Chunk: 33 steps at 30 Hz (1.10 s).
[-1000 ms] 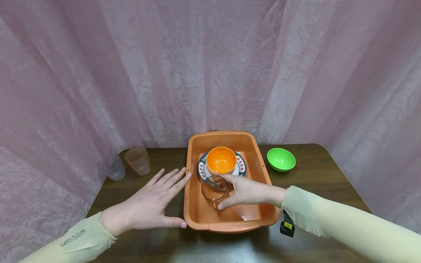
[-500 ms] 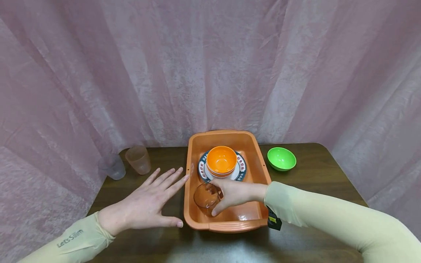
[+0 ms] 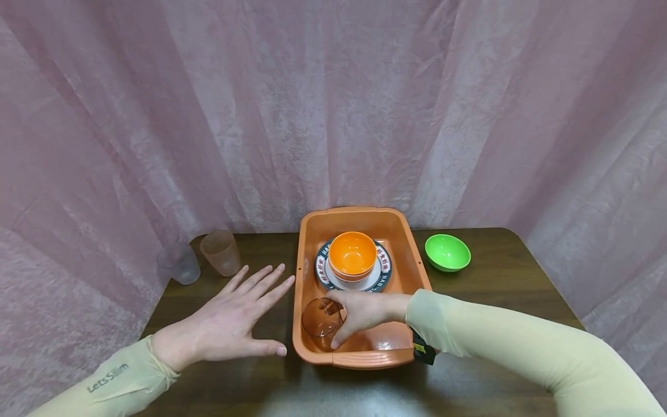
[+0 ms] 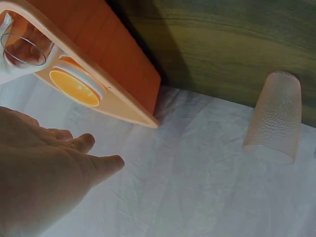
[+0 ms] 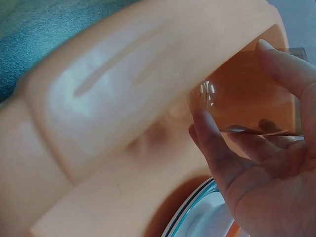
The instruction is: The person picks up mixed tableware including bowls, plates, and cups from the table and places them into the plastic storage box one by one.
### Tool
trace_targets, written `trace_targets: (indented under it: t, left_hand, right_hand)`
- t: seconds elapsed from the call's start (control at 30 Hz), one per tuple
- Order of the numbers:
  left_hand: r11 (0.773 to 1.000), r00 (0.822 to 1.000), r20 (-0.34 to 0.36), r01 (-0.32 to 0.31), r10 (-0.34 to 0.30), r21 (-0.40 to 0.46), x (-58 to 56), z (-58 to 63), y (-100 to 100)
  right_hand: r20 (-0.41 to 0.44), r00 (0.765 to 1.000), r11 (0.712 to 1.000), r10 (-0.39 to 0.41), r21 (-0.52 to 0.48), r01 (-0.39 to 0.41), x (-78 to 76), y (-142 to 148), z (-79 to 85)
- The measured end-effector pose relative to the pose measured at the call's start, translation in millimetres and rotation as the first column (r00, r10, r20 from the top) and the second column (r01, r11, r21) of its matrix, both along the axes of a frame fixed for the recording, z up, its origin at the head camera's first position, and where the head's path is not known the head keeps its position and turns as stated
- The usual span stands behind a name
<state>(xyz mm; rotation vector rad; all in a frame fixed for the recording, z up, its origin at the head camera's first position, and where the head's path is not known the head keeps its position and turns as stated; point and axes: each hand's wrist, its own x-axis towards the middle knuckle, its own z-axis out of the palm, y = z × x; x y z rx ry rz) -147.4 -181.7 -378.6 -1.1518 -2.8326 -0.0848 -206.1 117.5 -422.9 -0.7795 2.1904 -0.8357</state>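
My right hand [image 3: 365,310] grips a clear brownish drinking glass [image 3: 319,323] from its right side, down inside the near left corner of an orange plastic basin [image 3: 365,360]. In the right wrist view, thumb and fingers are spread round the glass [image 5: 252,94]; whether its base touches the floor of the basin I cannot tell. Behind it in the basin lies a plate [image 3: 322,272] with a patterned rim, bearing an orange bowl [image 3: 352,255] that seems stacked on others. My left hand [image 3: 229,324] hovers with spread fingers just left of the basin, holding nothing.
Left of the basin, a pinkish textured tumbler [image 3: 221,255] and a greyish clear tumbler [image 3: 179,264] stand near the back of the wooden table [image 3: 495,284]. To the basin's right sits a green bowl [image 3: 447,253]. A pink curtain [image 3: 333,116] hangs behind the table.
The right hand has carried the glass leftward and toward the near left corner of the basin, away from the plate. The left hand has drifted slightly left.
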Motion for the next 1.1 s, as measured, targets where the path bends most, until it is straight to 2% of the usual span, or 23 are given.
trace_targets:
  t: [0.3, 0.47, 0.87, 1.1]
  left_hand:
    - [1.0, 1.0, 0.021, -0.003, 0.003, 0.013, -0.8, -2.0, -2.1]
    - [1.0, 0.999, 0.032, -0.008, 0.007, 0.021, -0.5, -3.3, -2.9]
    - [1.0, 0.999, 0.046, 0.0, -0.001, 0.031, -0.8, -6.9, -3.2]
    - [1.0, 0.998, 0.055, -0.007, 0.005, 0.025, -0.5, -8.0, -2.8]
  right_hand:
    - [0.183, 0.982, 0.997, -0.051, -0.049, 0.061, 3.5, -1.5, -1.2]
    - [0.186, 0.982, 0.997, -0.046, -0.048, 0.056, 3.9, -2.0, -3.3]
    - [0.077, 0.997, 1.0, 0.029, -0.007, -0.029, 0.4, -1.7, -9.4]
    - [0.134, 0.991, 1.0, 0.022, -0.006, -0.022, -0.8, 1.7, -8.3]
